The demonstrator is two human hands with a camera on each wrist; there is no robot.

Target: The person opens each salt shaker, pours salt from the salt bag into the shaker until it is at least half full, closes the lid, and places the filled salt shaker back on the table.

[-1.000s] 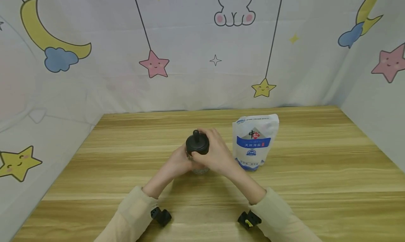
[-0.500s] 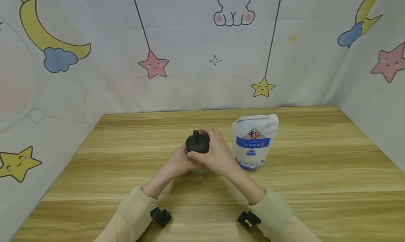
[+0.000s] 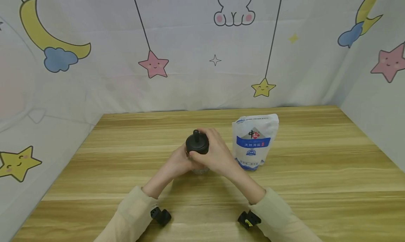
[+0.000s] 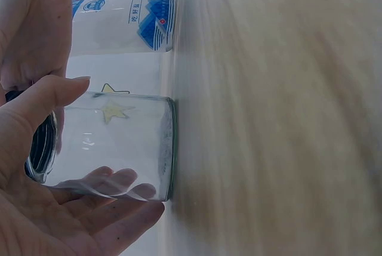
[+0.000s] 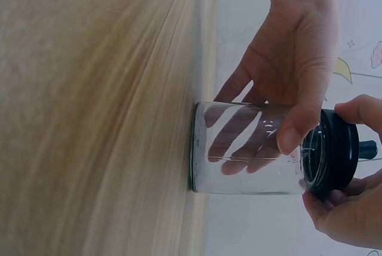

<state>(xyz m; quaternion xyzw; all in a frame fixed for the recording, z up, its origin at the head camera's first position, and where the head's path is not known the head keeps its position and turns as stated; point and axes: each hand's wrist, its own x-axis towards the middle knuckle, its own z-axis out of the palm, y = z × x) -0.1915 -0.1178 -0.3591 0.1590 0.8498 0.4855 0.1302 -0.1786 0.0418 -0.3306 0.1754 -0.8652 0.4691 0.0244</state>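
Note:
A clear glass jar [image 5: 250,175] stands upright on the table, and the left wrist view shows its transparent wall [image 4: 113,142]. My left hand [image 3: 178,163] holds the jar's body, thumb on one side and fingers on the other. On top sits a round black lid [image 3: 197,143] with a small upright knob [image 3: 196,134]. My right hand [image 3: 216,153] grips the lid by its rim, thumb on the near side and fingers on the far side. In the head view, both hands hide most of the glass. Whether the lid is screwed tight cannot be told.
To the right of the hands stands a white and blue pouch [image 3: 253,143] with Chinese print, close to the right wrist. Wooden tabletop [image 3: 316,164] surrounds the things. A printed cloth [image 3: 196,87] hangs behind the table and at both sides.
The right hand's thumb has shifted slightly along the lid's rim, first leftward, then a little back. The jar, the left hand and the pouch stay in place.

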